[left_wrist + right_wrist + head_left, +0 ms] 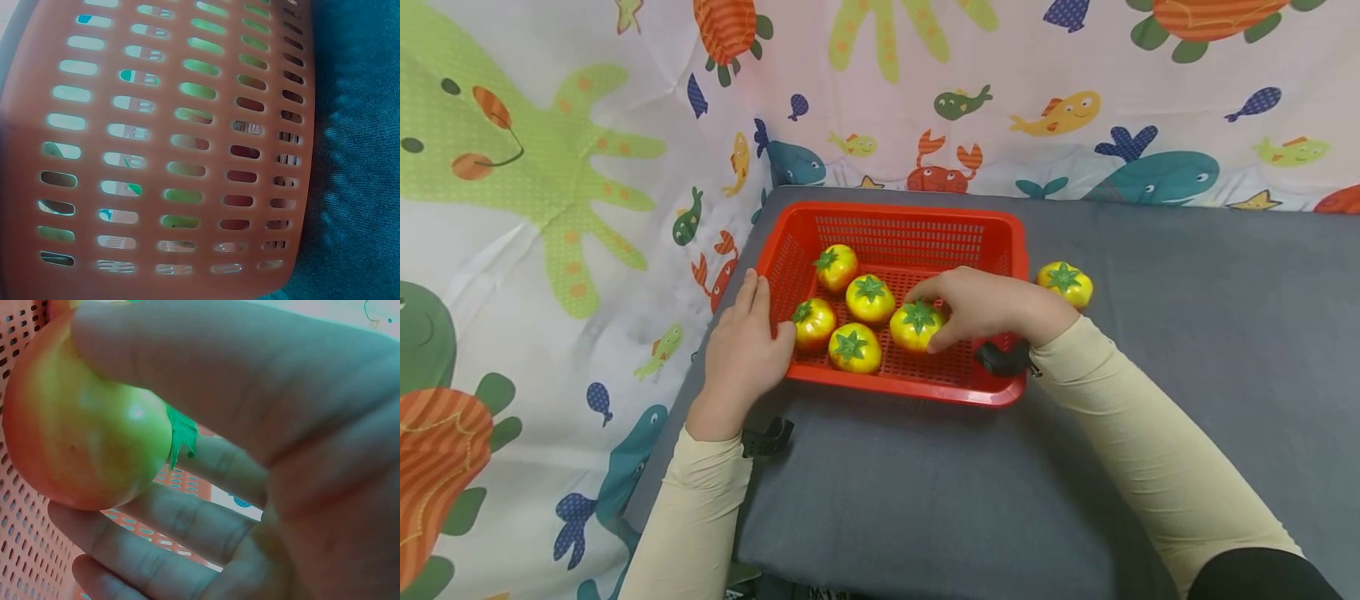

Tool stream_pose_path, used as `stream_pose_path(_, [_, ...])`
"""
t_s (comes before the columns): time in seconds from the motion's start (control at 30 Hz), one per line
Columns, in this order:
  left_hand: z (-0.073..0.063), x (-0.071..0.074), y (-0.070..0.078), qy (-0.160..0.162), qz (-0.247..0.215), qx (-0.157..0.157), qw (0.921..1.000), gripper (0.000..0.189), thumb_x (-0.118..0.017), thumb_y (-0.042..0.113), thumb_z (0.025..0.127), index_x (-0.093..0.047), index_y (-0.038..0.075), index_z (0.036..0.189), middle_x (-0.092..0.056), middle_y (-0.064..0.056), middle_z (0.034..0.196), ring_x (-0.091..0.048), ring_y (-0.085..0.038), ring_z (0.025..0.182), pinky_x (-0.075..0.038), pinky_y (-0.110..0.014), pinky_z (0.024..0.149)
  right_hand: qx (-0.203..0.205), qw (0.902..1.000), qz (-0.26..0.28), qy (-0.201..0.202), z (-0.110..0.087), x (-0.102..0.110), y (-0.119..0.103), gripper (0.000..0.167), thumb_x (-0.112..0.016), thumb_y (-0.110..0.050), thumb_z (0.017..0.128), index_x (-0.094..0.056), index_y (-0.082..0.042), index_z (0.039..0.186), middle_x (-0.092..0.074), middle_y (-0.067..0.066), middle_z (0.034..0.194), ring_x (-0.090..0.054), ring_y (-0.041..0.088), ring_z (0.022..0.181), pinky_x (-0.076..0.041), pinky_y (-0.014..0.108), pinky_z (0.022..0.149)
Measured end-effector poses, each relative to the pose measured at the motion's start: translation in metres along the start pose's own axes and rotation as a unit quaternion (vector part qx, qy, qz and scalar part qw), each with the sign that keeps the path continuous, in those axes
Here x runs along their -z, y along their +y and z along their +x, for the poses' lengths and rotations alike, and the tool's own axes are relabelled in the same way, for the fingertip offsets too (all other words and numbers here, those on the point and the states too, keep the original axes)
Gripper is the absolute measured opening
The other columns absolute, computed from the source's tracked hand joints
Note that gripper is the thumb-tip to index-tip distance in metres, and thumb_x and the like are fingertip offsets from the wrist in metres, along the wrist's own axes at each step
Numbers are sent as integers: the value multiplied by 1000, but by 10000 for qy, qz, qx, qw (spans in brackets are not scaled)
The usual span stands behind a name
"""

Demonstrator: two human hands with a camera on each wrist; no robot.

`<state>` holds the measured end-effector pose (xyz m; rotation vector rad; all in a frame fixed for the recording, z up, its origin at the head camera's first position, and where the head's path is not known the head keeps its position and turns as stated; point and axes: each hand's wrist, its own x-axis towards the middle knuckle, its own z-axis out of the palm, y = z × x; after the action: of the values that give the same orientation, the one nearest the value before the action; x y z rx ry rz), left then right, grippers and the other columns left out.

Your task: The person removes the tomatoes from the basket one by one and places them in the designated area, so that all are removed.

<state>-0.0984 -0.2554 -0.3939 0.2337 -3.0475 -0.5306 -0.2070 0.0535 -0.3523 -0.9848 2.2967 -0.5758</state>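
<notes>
My right hand (981,304) reaches into the red plastic basket (898,389) and grips a yellow-and-red tomato (916,327) with a green star-shaped top. In the right wrist view, the thumb lies across one side of this tomato (87,437), and the fingers (181,525) touch its other side. Several similar tomatoes, one of them the front tomato (854,350), sit in the basket's left half. My left hand (745,346) rests at the basket's left rim, its fingers fairly straight. The left wrist view is mostly filled by the slotted basket wall (159,112); no hand shows there.
Another tomato (1066,285) lies on the grey tabletop (1210,333), just outside the basket's right side. A curtain (880,125) printed with sea animals hangs behind the table and along its left side.
</notes>
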Motion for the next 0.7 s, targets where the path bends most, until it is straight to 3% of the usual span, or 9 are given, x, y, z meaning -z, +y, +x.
stream_pose_path(0.47, [-1, 1, -1, -17, 5, 52, 10000, 77, -49, 32, 101, -22, 2, 166, -16, -16, 175, -45, -50, 140, -41, -68, 111, 72, 9997, -61, 244, -13, 13, 0, 65, -87, -28, 85, -64, -16, 145, -70, 2, 128, -61, 24, 112, -57, 45, 97])
stream_pose_path(0.7, [-1, 1, -1, -10, -8, 25, 10000, 77, -49, 32, 101, -22, 3, 167, -15, -16, 175, -45, -49, 140, -42, -67, 111, 29, 9984, -129, 557, -25, 22, 0, 66, -88, -27, 84, -64, -16, 144, -70, 1, 127, -61, 22, 111, -58, 42, 93])
